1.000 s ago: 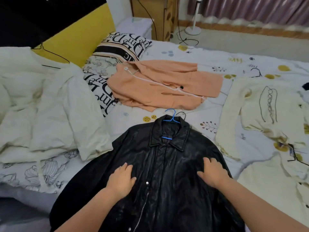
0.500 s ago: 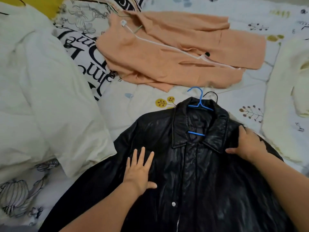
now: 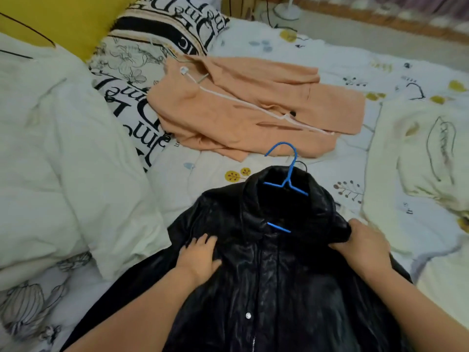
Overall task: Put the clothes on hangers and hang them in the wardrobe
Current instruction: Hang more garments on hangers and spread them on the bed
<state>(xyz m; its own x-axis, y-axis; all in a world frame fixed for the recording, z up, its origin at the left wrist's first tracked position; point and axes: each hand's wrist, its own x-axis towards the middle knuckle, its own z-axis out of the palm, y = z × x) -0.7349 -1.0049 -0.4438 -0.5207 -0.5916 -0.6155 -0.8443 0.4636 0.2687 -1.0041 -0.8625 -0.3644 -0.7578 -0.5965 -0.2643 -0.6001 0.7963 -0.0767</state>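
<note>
Left hand (image 3: 200, 257) flat on black jacket (image 3: 279, 288); right hand (image 3: 365, 247) gripping its shoulder.

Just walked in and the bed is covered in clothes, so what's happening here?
A person is getting a black jacket ready to hang. It lies on the bed with a blue hanger already in its collar. The left hand rests on the jacket's front, and the right hand grips its shoulder. An orange garment with a white hanger lies behind it.
</note>
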